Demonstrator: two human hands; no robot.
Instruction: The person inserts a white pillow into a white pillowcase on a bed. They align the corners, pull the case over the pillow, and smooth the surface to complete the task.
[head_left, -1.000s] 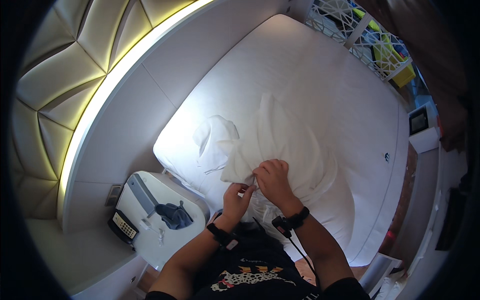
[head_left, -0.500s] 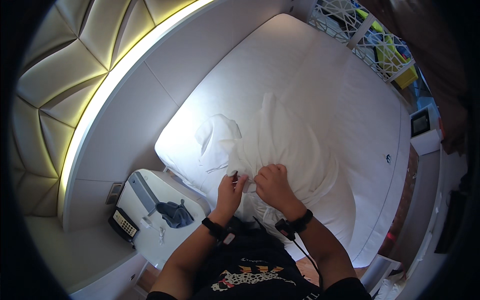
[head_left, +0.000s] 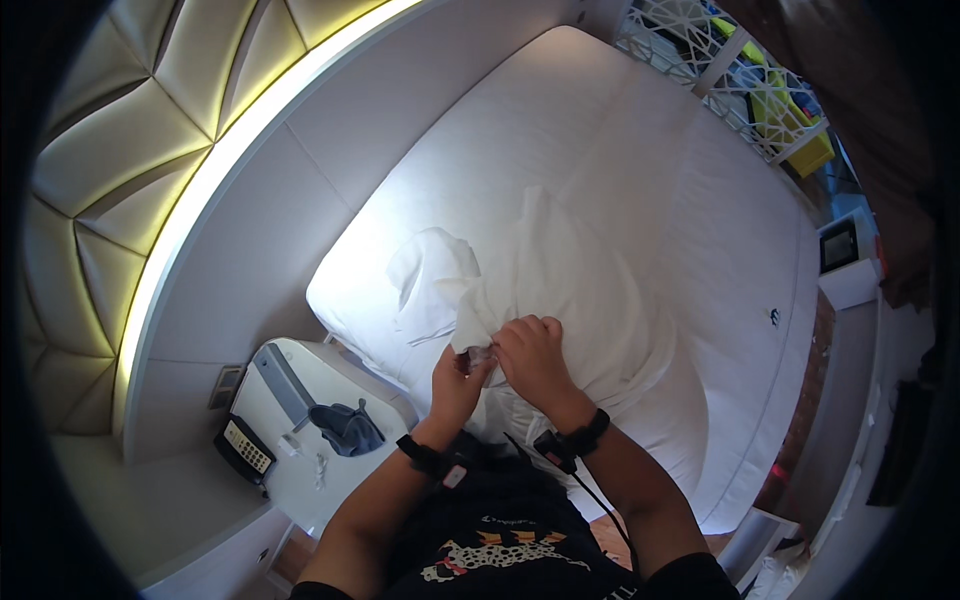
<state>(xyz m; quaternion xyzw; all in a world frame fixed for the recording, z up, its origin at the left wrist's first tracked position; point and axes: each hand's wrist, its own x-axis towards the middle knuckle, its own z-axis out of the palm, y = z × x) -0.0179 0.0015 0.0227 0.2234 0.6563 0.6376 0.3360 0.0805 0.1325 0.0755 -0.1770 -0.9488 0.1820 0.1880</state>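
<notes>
A heap of thin white bed linen (head_left: 575, 280) lies bunched on the near side of a white-covered bed (head_left: 580, 120). My left hand (head_left: 460, 385) is closed on its near edge, thumb and fingers pinched around the cloth. Close beside it, my right hand (head_left: 535, 362) grips the same edge, knuckles up and fingertips turned toward the left hand. Between the two hands a small fold of the fabric shows, partly hidden by the fingers. Another crumpled white piece (head_left: 432, 270) rests just left of the heap; whether it joins the linen I cannot tell.
At the left stands a white bedside table (head_left: 300, 500) with a black telephone (head_left: 245, 448), a white charger and cable (head_left: 320, 470), and a grey-blue cloth (head_left: 350, 428). A padded headboard wall (head_left: 120, 170) curves at far left. A lattice screen (head_left: 770, 105) rises beyond the bed's far right.
My right hand has shifted slightly up and left, its fingertips now closer to my left hand. The left hand has turned a little while keeping its pinch on the linen.
</notes>
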